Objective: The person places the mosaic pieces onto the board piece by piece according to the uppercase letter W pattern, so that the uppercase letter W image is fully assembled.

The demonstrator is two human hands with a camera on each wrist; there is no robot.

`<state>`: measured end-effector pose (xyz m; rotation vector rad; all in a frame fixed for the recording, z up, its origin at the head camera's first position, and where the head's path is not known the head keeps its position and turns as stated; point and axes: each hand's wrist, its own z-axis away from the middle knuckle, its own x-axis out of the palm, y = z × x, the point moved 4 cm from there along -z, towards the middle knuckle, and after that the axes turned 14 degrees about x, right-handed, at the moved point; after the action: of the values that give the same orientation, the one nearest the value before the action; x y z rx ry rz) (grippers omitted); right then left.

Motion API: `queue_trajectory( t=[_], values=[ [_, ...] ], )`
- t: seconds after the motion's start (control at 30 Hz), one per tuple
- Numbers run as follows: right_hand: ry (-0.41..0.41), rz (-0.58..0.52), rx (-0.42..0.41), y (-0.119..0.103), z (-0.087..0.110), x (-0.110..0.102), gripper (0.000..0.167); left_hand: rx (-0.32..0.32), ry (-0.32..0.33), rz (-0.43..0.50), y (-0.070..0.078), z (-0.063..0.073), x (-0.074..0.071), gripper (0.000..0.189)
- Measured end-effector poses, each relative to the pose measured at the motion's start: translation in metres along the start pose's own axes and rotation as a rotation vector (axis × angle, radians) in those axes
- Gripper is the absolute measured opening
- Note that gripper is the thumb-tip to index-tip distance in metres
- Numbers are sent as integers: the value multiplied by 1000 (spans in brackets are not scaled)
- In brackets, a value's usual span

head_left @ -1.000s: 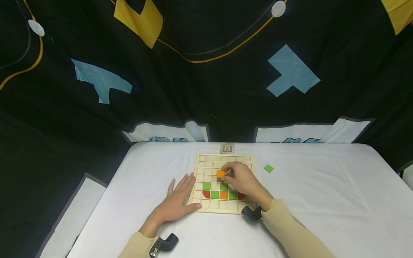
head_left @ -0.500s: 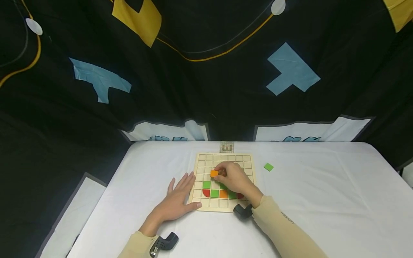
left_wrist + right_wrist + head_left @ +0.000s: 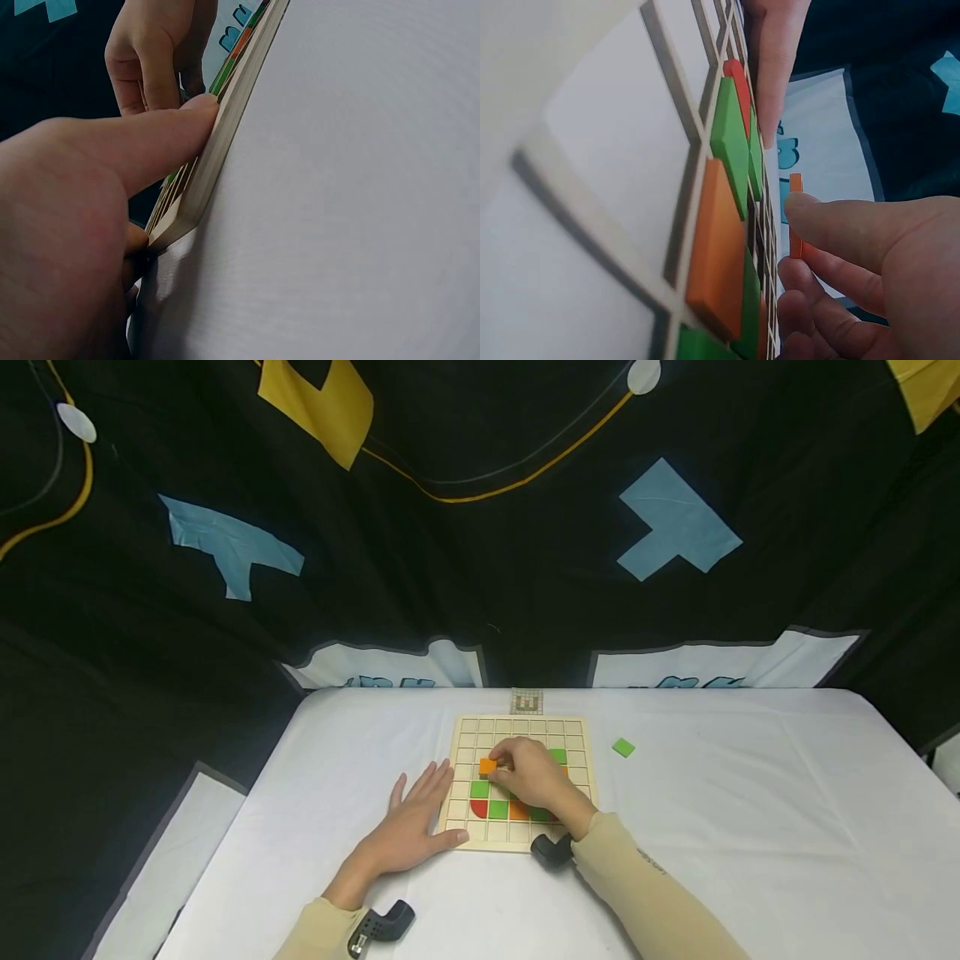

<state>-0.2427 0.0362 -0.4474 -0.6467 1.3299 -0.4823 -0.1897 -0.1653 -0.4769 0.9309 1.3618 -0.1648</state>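
Observation:
My right hand [image 3: 528, 772] pinches an orange square tile [image 3: 487, 767] between thumb and fingers, over the left part of a wooden grid board [image 3: 465, 837]. In the right wrist view the held tile [image 3: 796, 247] stands edge-on, apart from the board. My left hand [image 3: 408, 833] lies at the board's left side with straight, spread fingers. Its thumb [image 3: 169, 135] touches the board's near edge. On the board sit a red rounded tile [image 3: 478, 809], green tiles [image 3: 498, 810] and an orange tile [image 3: 519, 810]. My right hand hides some of the grid.
One loose green tile [image 3: 623, 747] lies on the white tablecloth [image 3: 750, 827], right of the board. A small card with a grid pattern [image 3: 527, 701] lies behind the board. A dark patterned cloth [image 3: 465, 577] hangs beyond the table.
My right hand has moved left across the board with the orange tile. A green tile and part of an orange one now show on the board's right side. The left hand stays put.

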Motion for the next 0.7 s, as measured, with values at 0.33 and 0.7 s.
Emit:
queue_trajectory(
  t=[0.33, 0.7],
  values=[
    [-4, 32, -18, -5, -3, 5, 23, 4, 5, 3, 1, 0, 0, 97],
    [-14, 79, -13, -7, -8, 8, 22, -4, -2, 6, 0, 0, -1, 97]
  ],
)
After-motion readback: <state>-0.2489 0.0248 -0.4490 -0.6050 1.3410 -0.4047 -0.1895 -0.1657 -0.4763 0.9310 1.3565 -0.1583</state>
